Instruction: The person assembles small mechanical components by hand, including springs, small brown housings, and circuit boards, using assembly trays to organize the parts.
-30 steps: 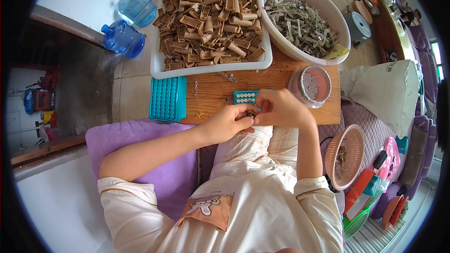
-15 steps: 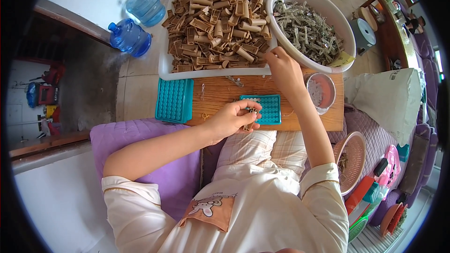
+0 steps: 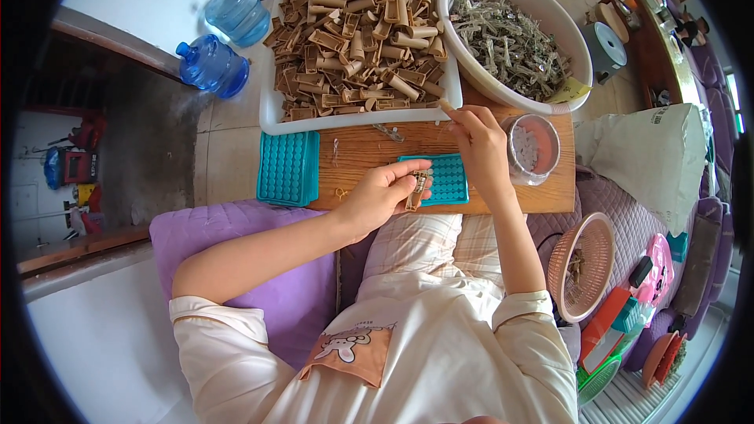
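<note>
Left grip [image 3: 382, 195] pinches a tan casing [image 3: 414, 197], right grip [image 3: 482, 146] a tan piece [image 3: 446, 105] — teal tray [image 3: 449, 181] partly hidden, white bin [image 3: 361, 120] beyond.

The plastic pieces [image 3: 353, 47] are coloured tan, their tub [image 3: 361, 120] white. The bench [image 3: 359, 159] is grained in orange-brown. Teal is shown by the round-dotted trays [image 3: 287, 169], purple by the cushion [image 3: 306, 290]; the cream trousers [image 3: 422, 235] are checked in pale brown.

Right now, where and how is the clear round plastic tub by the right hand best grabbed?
Clear round plastic tub: probably by its outer wall just below the rim, coming from the right. The right hand crowds its left side; the big round white plastic basin sits beyond it. Keep it level: it's open-topped, with small pale pieces inside.
</note>
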A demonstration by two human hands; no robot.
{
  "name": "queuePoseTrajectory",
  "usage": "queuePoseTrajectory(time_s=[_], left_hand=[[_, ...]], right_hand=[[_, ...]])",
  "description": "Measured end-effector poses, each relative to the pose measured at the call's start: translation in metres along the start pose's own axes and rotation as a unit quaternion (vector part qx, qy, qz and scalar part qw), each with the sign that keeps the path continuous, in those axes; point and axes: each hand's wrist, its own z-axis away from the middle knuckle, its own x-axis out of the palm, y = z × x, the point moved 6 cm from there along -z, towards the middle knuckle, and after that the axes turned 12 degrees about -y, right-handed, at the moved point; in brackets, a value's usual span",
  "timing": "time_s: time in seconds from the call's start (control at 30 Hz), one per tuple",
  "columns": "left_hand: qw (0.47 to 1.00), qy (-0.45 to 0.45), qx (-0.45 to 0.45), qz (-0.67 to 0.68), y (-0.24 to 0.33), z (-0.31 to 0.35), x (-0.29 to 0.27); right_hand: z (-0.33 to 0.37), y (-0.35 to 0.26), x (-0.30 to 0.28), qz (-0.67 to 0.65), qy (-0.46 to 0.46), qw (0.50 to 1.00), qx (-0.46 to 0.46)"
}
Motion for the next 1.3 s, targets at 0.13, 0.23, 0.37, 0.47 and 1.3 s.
queuePoseTrajectory(time_s=[0.13,0.23,0.37,0.47,1.3], left_hand=[[0.998,-0.021,0.033,-0.050,0.006,0.002,0.001],[0.988,-0.020,0.082,-0.127,0.018,0.005,0.006],[0.974,-0.005,0.146,-0.175,0.031,0.011,0.010],[0.964,0.011,0.166,-0.207,0.039,0.015,0.011],[0.960,0.069,0.233,-0.141,0.045,0.016,-0.001]], right_hand=[[0.001,0.005,0.003,-0.047,0.019,0.997,0.052],[0.003,0.007,0.002,-0.036,0.020,0.995,0.091],[0.004,0.016,0.009,-0.048,0.062,0.993,0.090],[0.008,0.023,0.014,-0.108,0.047,0.985,0.126],[0.055,-0.054,0.052,-0.581,-0.005,0.802,0.136]])
